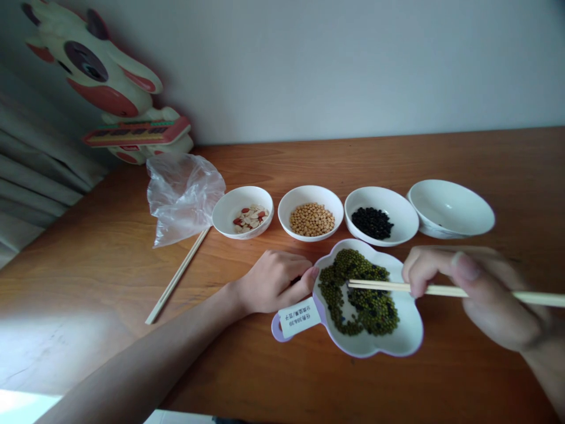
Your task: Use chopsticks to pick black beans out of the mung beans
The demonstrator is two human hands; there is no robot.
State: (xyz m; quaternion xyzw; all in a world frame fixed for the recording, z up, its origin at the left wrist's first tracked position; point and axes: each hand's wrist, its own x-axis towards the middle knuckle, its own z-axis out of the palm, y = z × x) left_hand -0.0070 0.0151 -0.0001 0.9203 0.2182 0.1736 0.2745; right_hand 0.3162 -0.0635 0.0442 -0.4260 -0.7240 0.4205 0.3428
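Observation:
My right hand (481,291) is closed around a pair of chopsticks (375,285). Their tips are together and reach down among green mung beans (384,315), with some black beans mixed in. Whether anything is pinched between the tips cannot be made out. The beans lie in a white, flower-shaped dish (408,335) with a lilac rim and a labelled handle. My left hand (276,280) is curled at the dish's left edge, thumb and forefinger at the rim; its other fingers are tucked under, partly hidden.
Behind the dish stand white bowls in a row: one with pale and reddish flat pieces (251,218), one with soybeans (311,219), one with black beans (372,222), and a nearly bare bowl (468,206). A plastic bag (183,194), spare chopsticks (176,277) and a cow toy (128,106) are at left.

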